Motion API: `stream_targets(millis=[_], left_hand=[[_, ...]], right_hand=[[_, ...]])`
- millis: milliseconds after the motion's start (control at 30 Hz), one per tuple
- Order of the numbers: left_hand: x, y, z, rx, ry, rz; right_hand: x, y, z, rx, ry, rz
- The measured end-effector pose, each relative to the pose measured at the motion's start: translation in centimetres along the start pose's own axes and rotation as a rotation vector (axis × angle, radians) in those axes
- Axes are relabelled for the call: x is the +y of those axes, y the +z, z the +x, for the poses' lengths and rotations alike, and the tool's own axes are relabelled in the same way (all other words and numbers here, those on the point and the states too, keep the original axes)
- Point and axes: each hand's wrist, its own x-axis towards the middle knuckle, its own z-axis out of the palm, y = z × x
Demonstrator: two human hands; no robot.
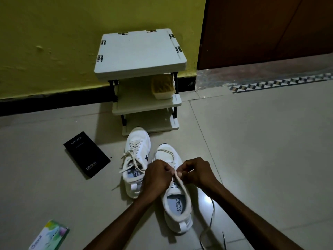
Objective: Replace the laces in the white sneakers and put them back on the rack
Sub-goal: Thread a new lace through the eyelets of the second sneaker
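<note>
White with small dark trim, the two sneakers sit side by side on the pale tiled floor just in front of the low white rack [140,51], toes pointing toward it. The left sneaker [137,141] is threaded with a cream lace whose loose ends trail over its opening and onto the tiles. The right sneaker [177,210] lies nearer, its insole printed "SPEED FLEXIBLE", a pull tab at its heel. Above its tongue the left hand [156,175] and right hand [196,171] meet, fingers curled, both pinching its cream lace [177,175] between thumb and fingertips. A dark lace [212,213] curls on the floor beside its heel. A black box [86,154] lies to the left, a yellow container [163,87] on the rack's middle shelf.
</note>
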Motion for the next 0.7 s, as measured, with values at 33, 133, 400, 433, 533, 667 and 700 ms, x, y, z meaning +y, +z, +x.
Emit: stream_targets(millis=[33, 133, 400, 433, 533, 667, 700], left_hand=[[0.0, -0.1, 0.1, -0.030, -0.005, 0.002], [0.0, -0.7, 0.3, -0.085, -0.005, 0.008], [0.7, -1.6, 1.3, -0.249, -0.102, -0.021], [0.7, -1.7, 1.4, -0.277, -0.097, -0.024], [0.3, -2.1, 1.6, -0.318, -0.068, -0.043], [-0.1, -2.0, 1.2, -0.296, 0.011, -0.001], [-0.1, -2.0, 1.2, -0.296, 0.035, 0.029]], right_hand=[[0.1, 0.3, -0.1, 0.031, -0.018, -0.021], [0.5, 0.9, 0.0, 0.075, -0.069, -0.052], [0.3, 2.2, -0.4, 0.177, -0.208, -0.463], [0.2, 1.9, -0.5, 0.178, -0.215, -0.483], [-0.9, 0.2, -0.4, 0.198, -0.239, -0.476], [-4.8, -3.0, -0.5, 0.220, -0.231, -0.234], [-6.2, -3.9, -0.8, 0.199, -0.218, -0.075]])
